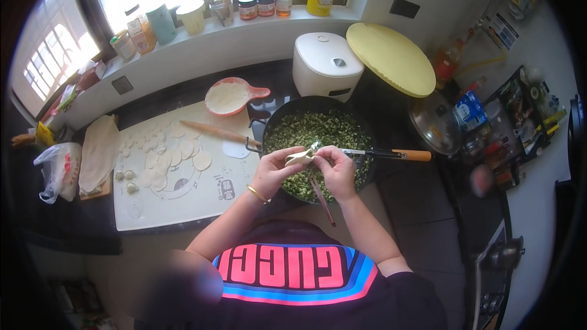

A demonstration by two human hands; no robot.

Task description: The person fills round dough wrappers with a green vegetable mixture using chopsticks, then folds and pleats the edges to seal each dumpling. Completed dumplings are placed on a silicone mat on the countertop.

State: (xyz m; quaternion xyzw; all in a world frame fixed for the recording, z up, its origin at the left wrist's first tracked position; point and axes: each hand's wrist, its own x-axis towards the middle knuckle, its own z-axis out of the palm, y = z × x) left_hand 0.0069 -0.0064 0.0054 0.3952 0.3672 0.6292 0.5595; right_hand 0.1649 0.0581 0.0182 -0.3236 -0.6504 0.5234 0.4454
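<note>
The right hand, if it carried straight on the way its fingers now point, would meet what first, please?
The right hand points leftward at the dumpling, which its fingertips already pinch; just beyond that is the left hand. Depth is hard to judge from above, but nothing else appears to lie between them.

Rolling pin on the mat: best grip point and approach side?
Grip the rolling pin near mid-length, coming from straight above. It lies flat and diagonal on the white mat, so close the fingers across its narrow width. Its right end reaches the rim of the black pan, and dough rounds lie just below its left half, so low side approaches look crowded.
</note>
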